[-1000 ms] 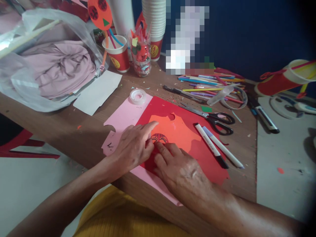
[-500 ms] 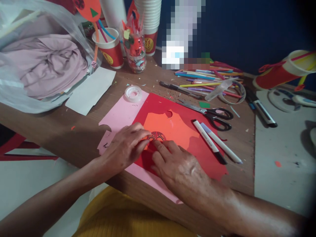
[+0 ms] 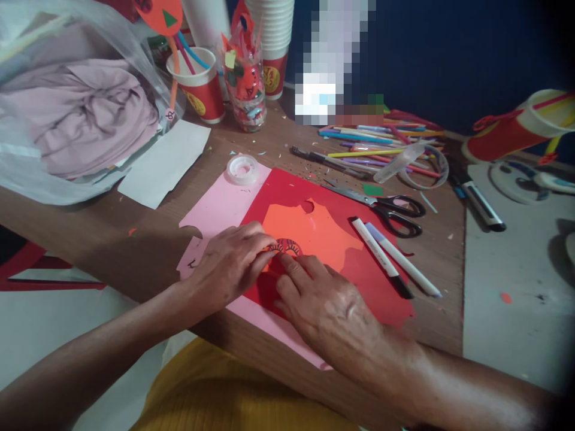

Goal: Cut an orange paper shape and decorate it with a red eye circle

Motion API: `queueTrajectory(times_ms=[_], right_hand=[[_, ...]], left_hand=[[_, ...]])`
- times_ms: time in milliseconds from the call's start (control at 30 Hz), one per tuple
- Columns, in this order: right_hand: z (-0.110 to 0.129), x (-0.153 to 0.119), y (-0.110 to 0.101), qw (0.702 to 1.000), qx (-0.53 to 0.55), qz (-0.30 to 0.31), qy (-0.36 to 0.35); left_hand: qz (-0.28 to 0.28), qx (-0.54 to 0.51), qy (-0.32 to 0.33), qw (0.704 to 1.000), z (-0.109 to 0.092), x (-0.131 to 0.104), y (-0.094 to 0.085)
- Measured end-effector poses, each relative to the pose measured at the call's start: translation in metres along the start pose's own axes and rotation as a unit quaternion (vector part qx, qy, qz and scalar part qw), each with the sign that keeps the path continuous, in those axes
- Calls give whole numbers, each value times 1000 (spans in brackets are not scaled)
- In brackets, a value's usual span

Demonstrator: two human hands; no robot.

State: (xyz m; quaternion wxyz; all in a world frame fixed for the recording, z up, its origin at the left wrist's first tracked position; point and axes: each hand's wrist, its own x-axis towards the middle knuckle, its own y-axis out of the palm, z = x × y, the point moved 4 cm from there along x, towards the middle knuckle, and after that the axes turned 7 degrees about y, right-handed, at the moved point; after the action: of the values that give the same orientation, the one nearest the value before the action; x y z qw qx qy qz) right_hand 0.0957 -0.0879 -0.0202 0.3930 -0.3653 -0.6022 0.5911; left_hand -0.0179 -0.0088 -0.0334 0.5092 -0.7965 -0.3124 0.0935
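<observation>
A small orange paper cutout (image 3: 287, 245) with black eyelashes drawn on it lies at the middle of the stacked sheets. My left hand (image 3: 233, 257) pinches its left edge between thumb and fingertips. From the near right, my right hand (image 3: 318, 290) presses a fingertip on its lower edge, the other fingers curled close together. Both hands partly cover the cutout's lower part. Beneath it are a ragged orange sheet (image 3: 332, 230), a red sheet (image 3: 381, 281) and a pink sheet (image 3: 220, 200).
Black-handled scissors (image 3: 398, 215) and two markers (image 3: 377, 254) lie right of the hands. A tape roll (image 3: 242, 170) sits on the pink sheet. Behind are loose pens (image 3: 372, 143), a paper cup (image 3: 197, 90) and a plastic cup of scraps (image 3: 246, 90). A plastic bag (image 3: 54, 185) is at left.
Hardly anything differs. Both hands stay at the cutout with only a slight shift of the fingers; the whole view has moved very slightly.
</observation>
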Motion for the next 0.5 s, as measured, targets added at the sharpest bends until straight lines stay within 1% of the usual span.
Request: queueTrajectory(times_ms=[167,433,500], right_hand=[[1,-2,0,1000,-9,0,-9],[1,-1,0,1000,0,-8,-2],[1,-1,1,1000,-7,2,-1]], left_hand=[[-9,8,15,1000,1,-1,0],[-22,17,19,999,0,0,2],[-9,18,17,1000,-2,2,1]])
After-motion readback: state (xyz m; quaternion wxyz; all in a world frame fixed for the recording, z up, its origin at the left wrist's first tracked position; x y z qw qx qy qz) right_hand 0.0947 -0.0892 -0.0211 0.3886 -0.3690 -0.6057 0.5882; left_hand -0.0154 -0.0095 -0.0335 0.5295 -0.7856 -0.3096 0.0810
